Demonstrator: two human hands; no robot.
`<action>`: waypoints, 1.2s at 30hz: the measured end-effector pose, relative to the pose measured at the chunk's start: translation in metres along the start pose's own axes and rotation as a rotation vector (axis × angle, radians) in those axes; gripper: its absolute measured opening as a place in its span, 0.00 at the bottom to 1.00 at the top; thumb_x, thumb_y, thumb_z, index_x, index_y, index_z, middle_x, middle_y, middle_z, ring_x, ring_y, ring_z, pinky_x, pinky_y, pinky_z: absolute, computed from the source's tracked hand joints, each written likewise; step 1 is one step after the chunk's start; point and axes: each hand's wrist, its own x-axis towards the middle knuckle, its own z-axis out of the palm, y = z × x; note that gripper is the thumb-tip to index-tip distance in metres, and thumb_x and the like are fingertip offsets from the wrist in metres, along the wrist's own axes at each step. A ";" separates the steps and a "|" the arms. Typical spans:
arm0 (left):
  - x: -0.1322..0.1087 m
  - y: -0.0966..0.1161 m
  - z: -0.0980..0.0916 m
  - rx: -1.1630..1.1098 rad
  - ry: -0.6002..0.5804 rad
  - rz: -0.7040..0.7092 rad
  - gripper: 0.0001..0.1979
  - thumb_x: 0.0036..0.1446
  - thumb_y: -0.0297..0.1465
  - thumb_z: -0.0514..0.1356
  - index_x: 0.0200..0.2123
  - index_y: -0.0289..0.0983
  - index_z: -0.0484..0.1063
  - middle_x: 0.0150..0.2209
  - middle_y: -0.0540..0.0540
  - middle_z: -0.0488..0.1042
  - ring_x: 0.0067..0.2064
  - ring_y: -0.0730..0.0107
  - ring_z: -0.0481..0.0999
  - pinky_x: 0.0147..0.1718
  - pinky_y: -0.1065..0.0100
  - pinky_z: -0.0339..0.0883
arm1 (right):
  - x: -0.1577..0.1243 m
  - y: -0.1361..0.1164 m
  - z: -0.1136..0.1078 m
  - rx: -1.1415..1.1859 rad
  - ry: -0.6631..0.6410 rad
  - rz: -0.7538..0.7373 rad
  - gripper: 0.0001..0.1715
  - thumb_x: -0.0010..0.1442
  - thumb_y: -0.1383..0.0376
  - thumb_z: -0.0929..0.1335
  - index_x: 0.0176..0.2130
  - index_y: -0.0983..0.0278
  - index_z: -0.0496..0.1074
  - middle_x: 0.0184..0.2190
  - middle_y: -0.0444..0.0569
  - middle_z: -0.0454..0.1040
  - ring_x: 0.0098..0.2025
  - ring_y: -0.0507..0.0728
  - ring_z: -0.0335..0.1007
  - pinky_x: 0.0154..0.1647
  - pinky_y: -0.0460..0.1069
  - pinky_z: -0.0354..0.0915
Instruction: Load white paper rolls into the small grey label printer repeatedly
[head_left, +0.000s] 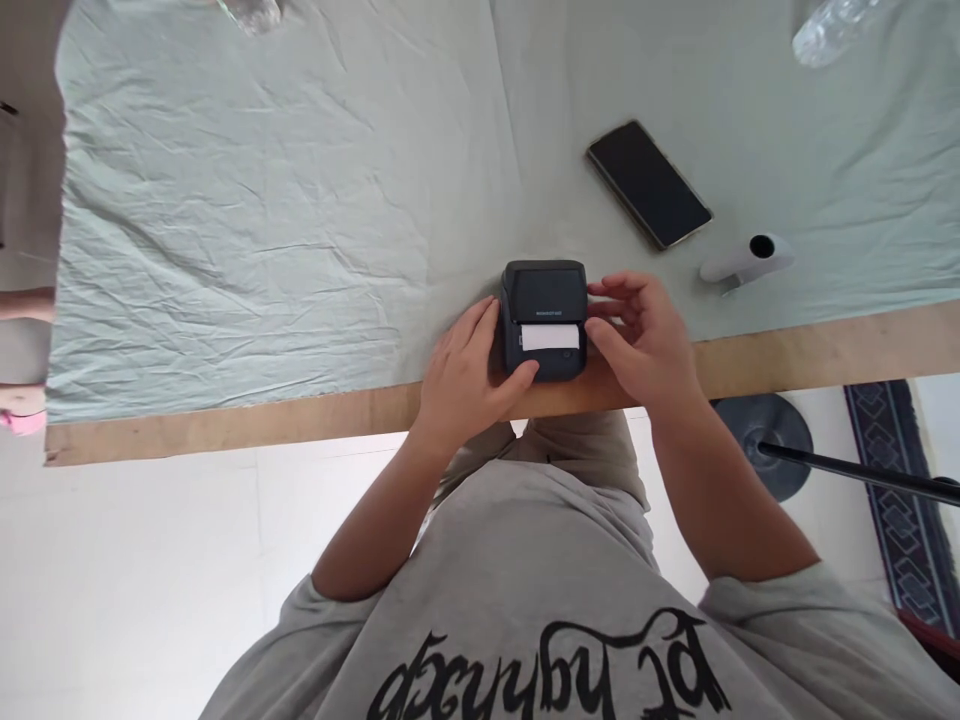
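A small black label printer (545, 292) sits near the table's front edge, with a strip of white paper (550, 337) showing at its slot. My left hand (466, 375) holds its left side, fingers along the side and thumb at the front corner. On the opposite side, my right hand (640, 335) rests its curled fingertips and thumb against the printer, so it is gripped between both hands. The undersides of the fingers are hidden.
A dark smartphone (649, 184) lies beyond my right hand, with a white handheld device (746, 260) beside it. Clear plastic items (832, 32) show at the far edge. A pale green cloth (247, 220) covers the wooden table (225, 425). A round black stand base (769, 445) is on the floor.
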 end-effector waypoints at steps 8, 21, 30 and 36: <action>0.000 -0.001 0.001 -0.001 0.002 0.027 0.39 0.67 0.51 0.59 0.71 0.32 0.62 0.70 0.32 0.67 0.70 0.43 0.69 0.67 0.46 0.66 | 0.027 -0.032 -0.011 -0.220 -0.055 -0.102 0.18 0.57 0.61 0.76 0.47 0.55 0.73 0.20 0.34 0.65 0.22 0.49 0.60 0.26 0.48 0.63; 0.000 -0.003 0.002 0.014 0.000 0.053 0.39 0.68 0.53 0.57 0.71 0.30 0.62 0.70 0.30 0.67 0.70 0.42 0.69 0.66 0.46 0.67 | 0.056 -0.045 0.004 -0.699 -0.208 -0.242 0.07 0.58 0.66 0.75 0.36 0.56 0.74 0.25 0.41 0.72 0.26 0.53 0.62 0.37 0.55 0.64; -0.001 -0.003 0.002 0.001 -0.010 0.052 0.40 0.69 0.56 0.54 0.72 0.34 0.61 0.71 0.32 0.67 0.70 0.44 0.69 0.67 0.48 0.66 | 0.088 -0.041 0.002 -0.851 -0.520 -0.268 0.16 0.49 0.68 0.79 0.37 0.54 0.77 0.22 0.40 0.64 0.23 0.50 0.45 0.28 0.51 0.48; -0.006 -0.009 0.003 -0.174 0.043 0.104 0.41 0.75 0.55 0.32 0.74 0.34 0.58 0.72 0.32 0.65 0.73 0.50 0.66 0.70 0.50 0.61 | 0.096 -0.062 0.005 -0.779 -0.581 -0.235 0.19 0.44 0.72 0.80 0.32 0.54 0.74 0.18 0.38 0.64 0.23 0.51 0.50 0.28 0.52 0.51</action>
